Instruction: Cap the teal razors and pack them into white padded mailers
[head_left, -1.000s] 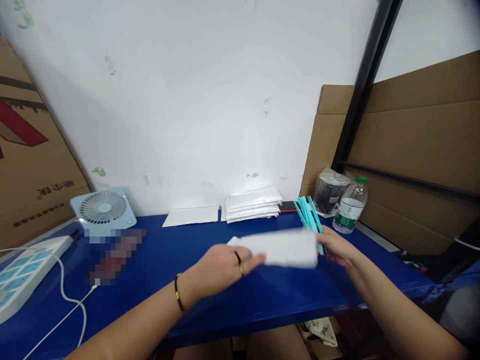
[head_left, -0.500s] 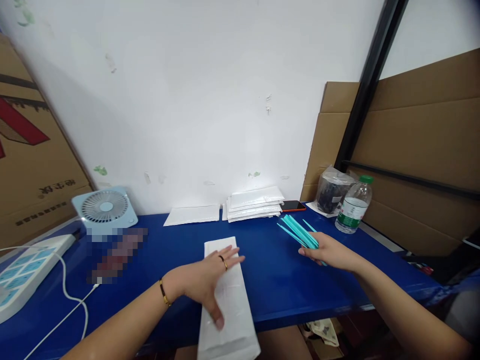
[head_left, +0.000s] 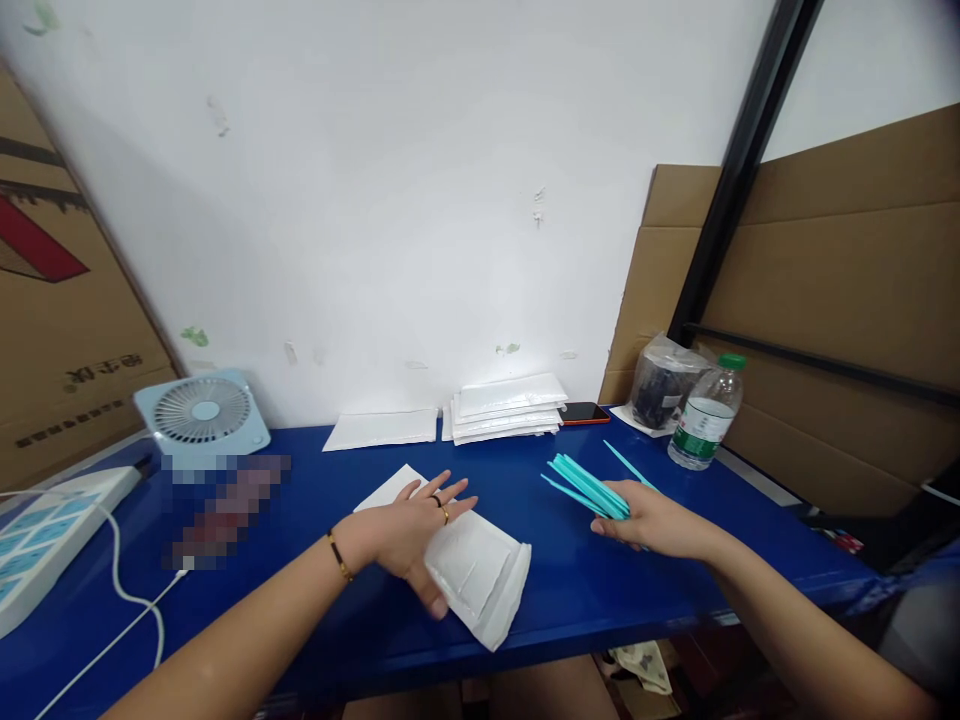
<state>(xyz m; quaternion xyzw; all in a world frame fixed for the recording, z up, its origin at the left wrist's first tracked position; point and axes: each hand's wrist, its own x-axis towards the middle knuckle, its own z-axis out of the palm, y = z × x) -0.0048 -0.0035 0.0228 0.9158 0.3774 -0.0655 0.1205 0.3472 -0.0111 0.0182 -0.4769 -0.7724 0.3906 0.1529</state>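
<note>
My left hand (head_left: 416, 530) lies with fingers spread on top of a white padded envelope (head_left: 480, 575), which rests slantwise on the blue table and is partly hidden under the palm. In my right hand (head_left: 649, 515) is a bundle of thin turquoise sticks (head_left: 589, 487), with fingers wrapped round it and the tips pointing up and left. One more turquoise stick (head_left: 628, 463) shows apart from the bundle, just beyond the knuckles. Whether that hand also touches it I cannot tell.
Along the wall are a single white envelope (head_left: 382, 429), a stack of white envelopes (head_left: 510, 408) and a phone (head_left: 585, 412). A water bottle (head_left: 703, 420) and a wrapped dark roll (head_left: 660, 390) stand right. Left are a blue fan (head_left: 206, 415) and a power strip (head_left: 56, 545) with white cables.
The envelope under my left hand has turned, its near end swinging right and away from the table's front edge. My right hand has lowered the bundle slightly, and the separate stick stands further from it.
</note>
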